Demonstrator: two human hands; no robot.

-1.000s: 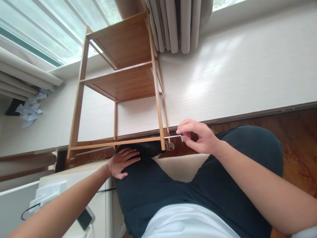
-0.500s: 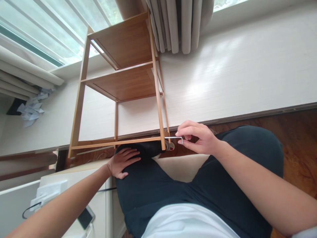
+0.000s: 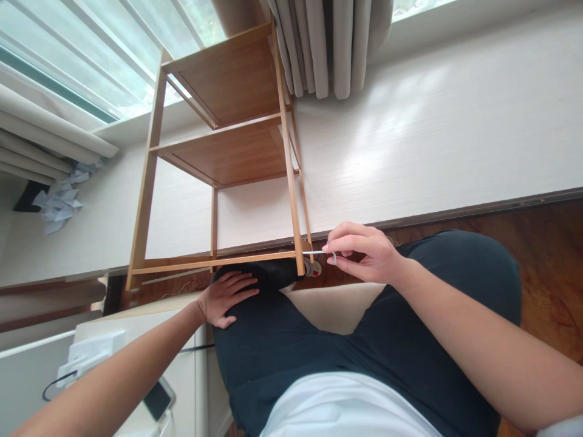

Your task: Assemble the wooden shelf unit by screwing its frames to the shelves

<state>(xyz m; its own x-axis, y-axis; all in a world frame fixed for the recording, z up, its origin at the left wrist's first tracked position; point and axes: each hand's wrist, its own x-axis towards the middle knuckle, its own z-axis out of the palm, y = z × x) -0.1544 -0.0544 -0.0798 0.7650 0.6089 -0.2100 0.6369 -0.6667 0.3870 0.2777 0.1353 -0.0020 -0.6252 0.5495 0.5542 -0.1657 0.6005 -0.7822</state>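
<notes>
Between the thumb and fingers of my right hand [image 3: 367, 250] is a thin silver hex key [image 3: 314, 252] with a bent short end. Its long end meets the lower part of a front leg of the wooden shelf rack [image 3: 255, 149]. The rack is brown, with two flat panels above and an open frame at the bottom. My left hand [image 3: 230, 296] lies flat on my dark-trousered left thigh, fingers spread, below the rack's bottom rail. Nothing is in it.
A white wall [image 3: 437, 133] runs behind the rack, with a grey curtain [image 3: 348, 48] over it. At lower left, a white cabinet [image 3: 182, 376] bears a phone [image 3: 158, 397] and a power strip [image 3: 91, 352]. Crumpled paper [image 3: 59, 206] lies at far left.
My right fingers have shifted very slightly at the hex key, which stays at the rack's leg. My left hand and the rack look unmoved.
</notes>
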